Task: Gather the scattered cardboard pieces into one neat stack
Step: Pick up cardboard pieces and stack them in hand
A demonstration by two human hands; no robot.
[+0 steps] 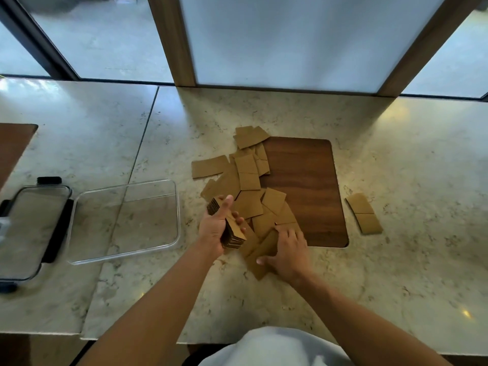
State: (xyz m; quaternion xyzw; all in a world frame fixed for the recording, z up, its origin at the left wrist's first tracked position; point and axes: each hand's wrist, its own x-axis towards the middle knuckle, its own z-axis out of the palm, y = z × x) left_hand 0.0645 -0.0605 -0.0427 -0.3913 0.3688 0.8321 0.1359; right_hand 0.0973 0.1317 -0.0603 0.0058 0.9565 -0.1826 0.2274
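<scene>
Left hand held a stack of cardboard pieces on edge, just left of the wooden mat and near its front-left corner. The fingers wrapped around the far side of the stack and the thumb lay along its top edge, so the grip was closed on the stack.

Right hand lay palm down on loose cardboard pieces at the mat's front-left corner. Its fingers were spread wide and flat, pressing on the pieces, nothing pinched.

Most of the scattered cardboard pieces lay in an overlapping heap along the mat's left edge, some on the mat, some spilling onto the marble worktop left of it. 2 more overlapping pieces sat at the mat's back-left corner. 1 flat piece lay further left of the heap, touching it. A separate pair of joined pieces lay on the worktop right of the mat, apart from everything else.

A clear plastic container sat well left of the mat, open side up. Its lid with dark clips lay just beyond it, further left, partly cut off by the frame edge.

Another brown mat showed at the far left edge.
</scene>
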